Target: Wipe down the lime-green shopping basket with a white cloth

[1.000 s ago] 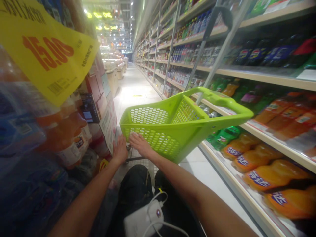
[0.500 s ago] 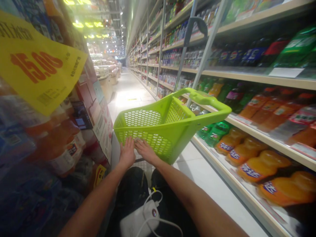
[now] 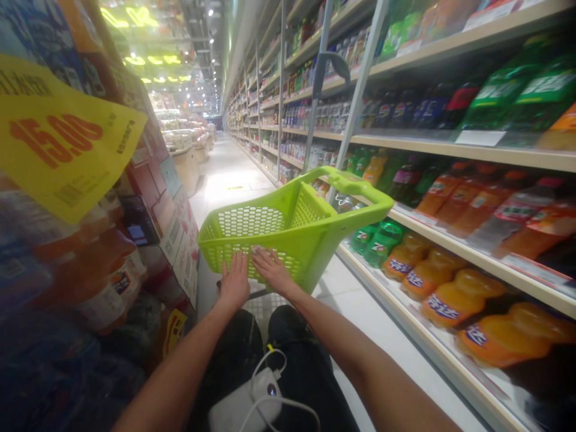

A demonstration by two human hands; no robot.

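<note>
A lime-green plastic shopping basket (image 3: 310, 225) stands tilted in the aisle in front of me, its handle (image 3: 360, 189) raised to the right. My left hand (image 3: 234, 282) lies flat against the basket's near mesh wall, fingers stretched upward. My right hand (image 3: 272, 270) rests beside it on the same wall, fingers spread. Neither hand holds anything. My dark-trousered legs (image 3: 288, 354) show below, with a white power pack and cable (image 3: 247, 402) on my lap.
Shelves of orange and green soda bottles (image 3: 432, 273) run along the right. A stack of wrapped bottle packs with a yellow price sign (image 3: 63, 150) stands close on the left. The white tiled aisle floor (image 3: 225, 174) stretches ahead between them.
My left hand has moved from the floor display's edge onto the basket wall, next to the right hand. The view has shifted, and the basket now appears further left and lower.
</note>
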